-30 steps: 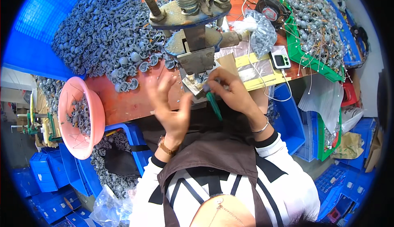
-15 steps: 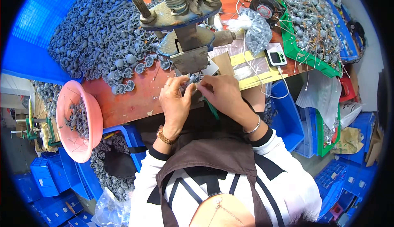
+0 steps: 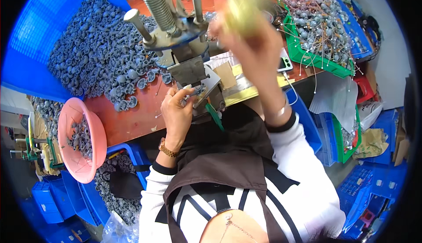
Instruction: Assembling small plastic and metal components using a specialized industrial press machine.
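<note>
My left hand (image 3: 177, 113) is closed, its thumb and fingertips pinching a small grey plastic part (image 3: 198, 90) just below the metal head (image 3: 190, 70) of the bench press. My right hand (image 3: 257, 45) is raised to the right of the press, its fingers wrapped round a yellowish, rounded thing (image 3: 241, 8). Motion smears that thing, and I cannot tell its kind. A thick spring (image 3: 159, 3) and upright bolts stand on top of the press. Below its head, a green piece (image 3: 214, 116) sticks out towards me.
A large heap of grey plastic parts (image 3: 101, 54) covers the table's left side. A pink basin (image 3: 101, 142) with similar parts stands at its left edge. On the right are a green crate (image 3: 303, 56) of wired pieces and a white device (image 3: 285, 63) with a cable.
My right hand has left the part under the press and risen up and to the right, and now grips the yellowish thing. My left hand stays at the press. The whole view has shifted slightly.
</note>
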